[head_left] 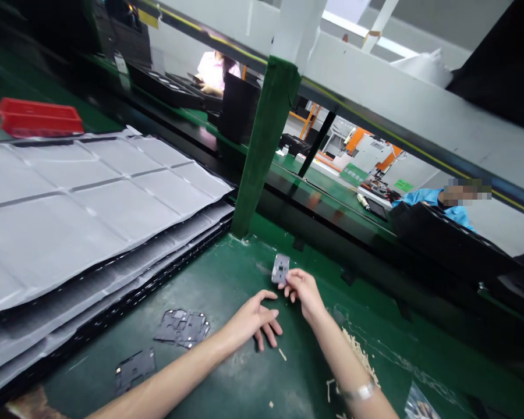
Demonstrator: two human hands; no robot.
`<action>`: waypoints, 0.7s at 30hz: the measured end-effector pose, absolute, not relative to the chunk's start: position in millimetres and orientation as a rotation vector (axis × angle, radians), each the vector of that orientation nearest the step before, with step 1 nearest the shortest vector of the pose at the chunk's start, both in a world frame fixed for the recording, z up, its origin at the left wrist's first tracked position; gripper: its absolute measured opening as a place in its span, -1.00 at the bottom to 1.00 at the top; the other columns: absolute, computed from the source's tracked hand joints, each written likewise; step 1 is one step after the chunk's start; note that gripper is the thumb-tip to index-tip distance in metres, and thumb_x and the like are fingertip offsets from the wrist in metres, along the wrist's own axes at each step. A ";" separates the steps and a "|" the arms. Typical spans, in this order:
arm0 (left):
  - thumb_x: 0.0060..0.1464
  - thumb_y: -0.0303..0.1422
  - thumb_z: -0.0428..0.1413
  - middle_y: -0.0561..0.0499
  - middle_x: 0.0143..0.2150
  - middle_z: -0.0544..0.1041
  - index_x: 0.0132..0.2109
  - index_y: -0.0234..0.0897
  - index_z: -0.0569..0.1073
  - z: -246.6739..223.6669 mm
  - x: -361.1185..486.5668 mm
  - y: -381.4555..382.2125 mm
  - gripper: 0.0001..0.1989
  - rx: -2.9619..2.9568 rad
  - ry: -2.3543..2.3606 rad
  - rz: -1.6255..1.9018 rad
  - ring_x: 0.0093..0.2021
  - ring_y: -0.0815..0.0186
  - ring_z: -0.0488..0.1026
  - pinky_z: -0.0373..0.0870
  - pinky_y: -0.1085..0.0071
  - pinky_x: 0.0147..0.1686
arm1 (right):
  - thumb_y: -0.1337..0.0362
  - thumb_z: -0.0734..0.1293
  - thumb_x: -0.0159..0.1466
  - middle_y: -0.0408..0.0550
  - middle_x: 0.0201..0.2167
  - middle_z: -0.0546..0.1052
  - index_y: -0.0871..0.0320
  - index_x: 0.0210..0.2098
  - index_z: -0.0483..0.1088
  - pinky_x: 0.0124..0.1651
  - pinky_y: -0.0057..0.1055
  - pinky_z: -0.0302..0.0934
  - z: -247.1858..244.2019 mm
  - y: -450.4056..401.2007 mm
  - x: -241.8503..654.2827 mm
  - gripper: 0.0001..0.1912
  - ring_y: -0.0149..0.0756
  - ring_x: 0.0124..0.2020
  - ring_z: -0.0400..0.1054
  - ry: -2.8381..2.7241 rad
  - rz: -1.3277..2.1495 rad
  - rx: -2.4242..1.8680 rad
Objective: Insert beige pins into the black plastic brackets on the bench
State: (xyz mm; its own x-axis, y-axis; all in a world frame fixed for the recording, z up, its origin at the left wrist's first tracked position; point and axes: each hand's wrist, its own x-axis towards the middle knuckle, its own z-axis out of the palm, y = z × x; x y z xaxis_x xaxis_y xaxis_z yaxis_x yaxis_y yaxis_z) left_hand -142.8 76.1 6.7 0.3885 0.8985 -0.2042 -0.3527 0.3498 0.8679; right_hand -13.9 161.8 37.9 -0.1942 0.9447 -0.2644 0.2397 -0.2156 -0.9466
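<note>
Right hand: our right hand [303, 289] pinches a small grey rectangular metal plate with cut-outs [280, 269] between thumb and fingertips. The fingers are closed on the plate's lower right edge, and a band shows at the wrist.
Held part: we see the small grey plate upright, raised just above the green work surface [227, 279], near the base of the green padded post [264, 145].
Left hand: our left hand [253, 318] rests on the green surface, fingers spread loosely and pointing down to the mat. It holds nothing. It lies just beside the right hand and does not touch the grey plate.
Loose parts: we note a pile of thin dark flat frames with cut-outs [182, 327] on the surface to the left of the left hand, and one more dark flat frame [135, 368] nearer to us, apart from the pile.
Tray stack: a stack of grey moulded plastic trays [82, 203] fills the left side of the bench.
Bin: a red plastic box [39, 118] stands behind the stack.
Debris: pale slivers [358, 355] lie scattered by the right forearm.
Other people: a person in a blue sleeve [423, 196] and one in a pink top [212, 70] work beyond the bench.
</note>
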 end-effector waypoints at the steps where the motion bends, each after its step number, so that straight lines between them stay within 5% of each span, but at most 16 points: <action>1: -0.09 -0.18 0.10 -0.10 -0.49 0.53 -0.04 -0.32 0.08 7.1 -142.4 75.6 -0.47 0.857 0.789 0.916 -0.61 0.20 0.49 0.26 0.54 -0.80 | 0.14 0.27 0.21 -0.17 -0.56 0.42 0.25 -0.34 0.31 -0.69 -0.62 0.04 43.1 181.6 -22.2 -0.75 -0.53 -0.68 0.21 -1.397 1.442 -1.455; 7: -0.07 -0.28 0.04 -0.10 -0.45 0.53 -0.04 -0.32 0.08 7.7 -144.1 74.4 -0.54 0.965 0.801 0.868 -0.60 0.24 0.48 0.23 0.54 -0.78 | 0.18 0.18 0.30 -0.08 -0.31 0.42 0.25 -0.12 0.28 -0.41 -0.43 0.30 52.0 234.3 -36.9 -0.73 -0.42 -0.43 0.35 -1.333 1.408 -1.576; 16: 0.00 -0.37 -0.05 -0.08 -0.50 0.51 -0.23 -0.37 0.30 18.1 -138.9 71.9 -0.82 1.171 0.789 0.869 -0.63 0.33 0.42 0.21 0.55 -0.72 | 0.27 0.19 0.29 -0.18 -0.50 0.41 0.28 -0.22 0.31 -0.58 -0.56 0.18 21.8 168.1 -16.8 -0.82 -0.53 -0.63 0.25 -1.790 1.299 -1.547; 19: 0.00 -0.44 -0.02 -0.08 -0.41 0.52 -0.24 -0.34 0.38 54.7 -156.5 63.6 -0.84 1.278 0.875 0.978 -0.47 0.30 0.45 0.34 0.43 -0.48 | 0.31 0.24 0.24 -0.18 -0.51 0.42 0.27 -0.32 0.34 -0.47 -0.49 0.23 27.0 150.2 -37.9 -0.87 -0.47 -0.54 0.31 -2.040 1.204 -1.436; 21: 0.01 -0.47 -0.01 -0.09 -0.19 0.50 -0.21 -0.29 0.45 91.2 -180.8 51.1 -0.80 1.526 0.961 1.151 -0.18 0.22 0.42 0.29 0.32 -0.14 | 0.31 0.28 0.19 -0.15 -0.48 0.44 0.23 -0.38 0.37 -0.36 -0.44 0.23 33.7 134.8 -57.0 -0.90 -0.40 -0.44 0.34 -2.213 1.095 -1.345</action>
